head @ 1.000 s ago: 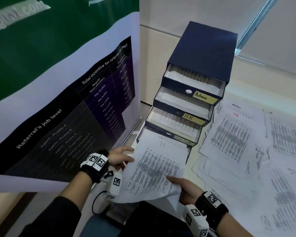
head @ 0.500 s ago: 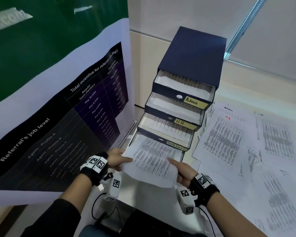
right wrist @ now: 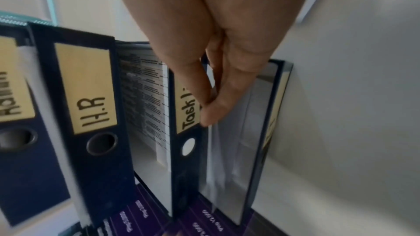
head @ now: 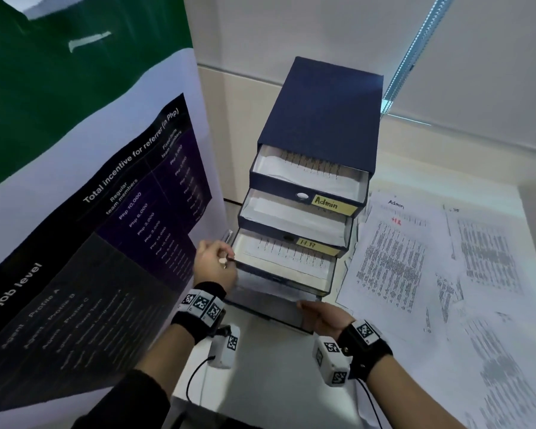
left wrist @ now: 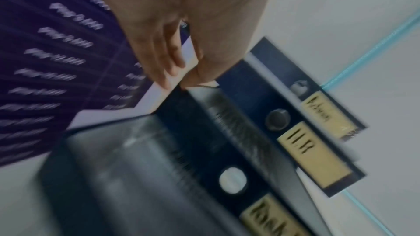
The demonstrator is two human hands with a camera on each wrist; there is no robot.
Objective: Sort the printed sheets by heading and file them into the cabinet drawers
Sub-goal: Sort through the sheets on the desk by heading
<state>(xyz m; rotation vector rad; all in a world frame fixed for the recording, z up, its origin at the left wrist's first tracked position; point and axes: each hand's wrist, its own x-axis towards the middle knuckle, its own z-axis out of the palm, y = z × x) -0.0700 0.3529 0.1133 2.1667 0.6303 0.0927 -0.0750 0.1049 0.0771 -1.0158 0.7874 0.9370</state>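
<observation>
Evidently a filing step is closing out. The cabinet (head: 319,113) stands at the back of the desk (head: 260,366), its four drawers pulled out in steps so that each lower one juts further forward. This stagger, I judge, leaves every compartment open from above without reopening.

The right hand (head: 324,315) lies at the front right of the bottom drawer (head: 270,308), fingers straight and pressed together, holding nothing. I read this as settling paper in or getting set to push the drawer. The left hand (head: 212,263) sits at the cabinet's left side, at the front corner of the third drawer (head: 279,258), fingers loosely bent. Whether it pinches that rim or only steadies it I cannot tell.

Printed sheets already lie inside the drawers, and the unsorted sheets (head: 393,258) are spread on the desk right of the cabinet. A banner (head: 121,212) stands to its left.

From the head view the third drawer's label is hidden under the H.R drawer (head: 310,244) above. The right wrist view shows it begins "Task", with the right fingertips (right wrist: 209,117) touching the edge of that drawer front beside the label. A pale, blurred sheet (right wrist: 227,150) lies in the drawer below it. The left wrist view, though blurred, shows the left fingers more extended than the head view suggests.
</observation>
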